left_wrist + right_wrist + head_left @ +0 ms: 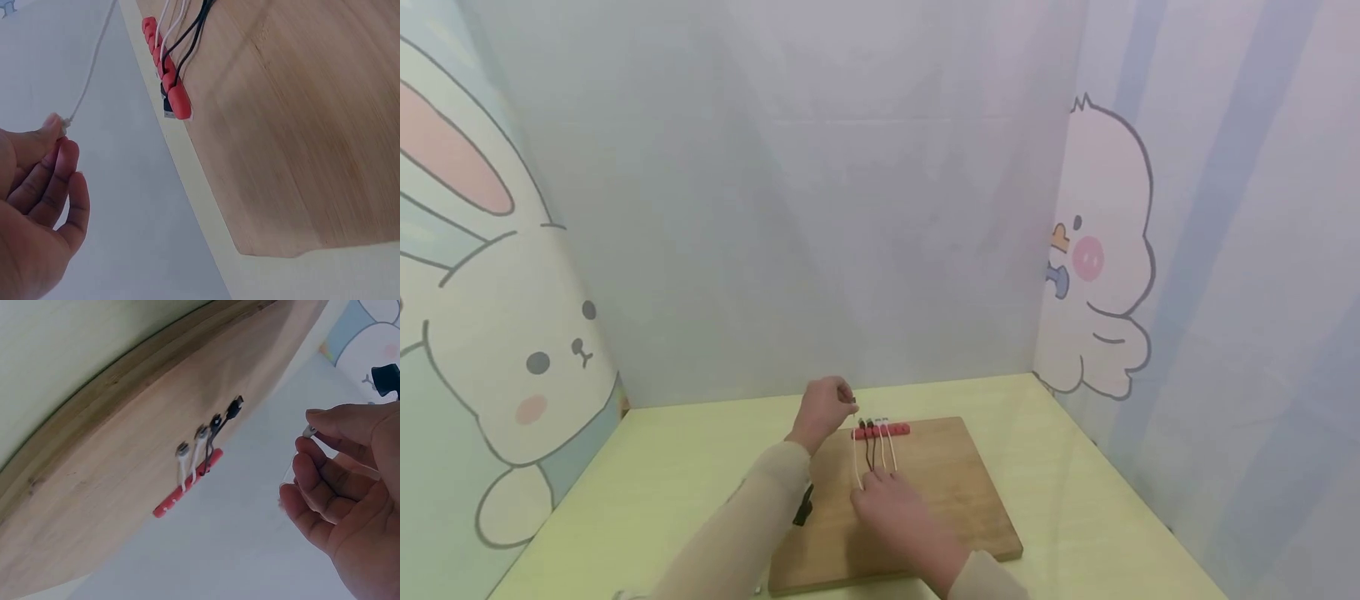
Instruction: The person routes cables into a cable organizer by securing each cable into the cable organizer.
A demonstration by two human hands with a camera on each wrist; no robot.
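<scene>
Along the far edge of a wooden board (940,492) lies a red cable holder (901,430). Two black cables (187,37) and two white cables (182,465) sit in its slots. My left hand (823,410), beyond the board's far left edge, pinches one end of another white cable (94,59) between thumb and fingers. That cable runs taut toward my right hand (898,512), which is low over the middle of the board. In the right wrist view, my right thumb and forefinger pinch a small white connector (309,431).
The board lies on a pale yellow table (647,483). A grey-white wall (790,208) stands behind, with cartoon-printed side panels (1195,250) left and right. A black item (803,506) sits by my left wrist.
</scene>
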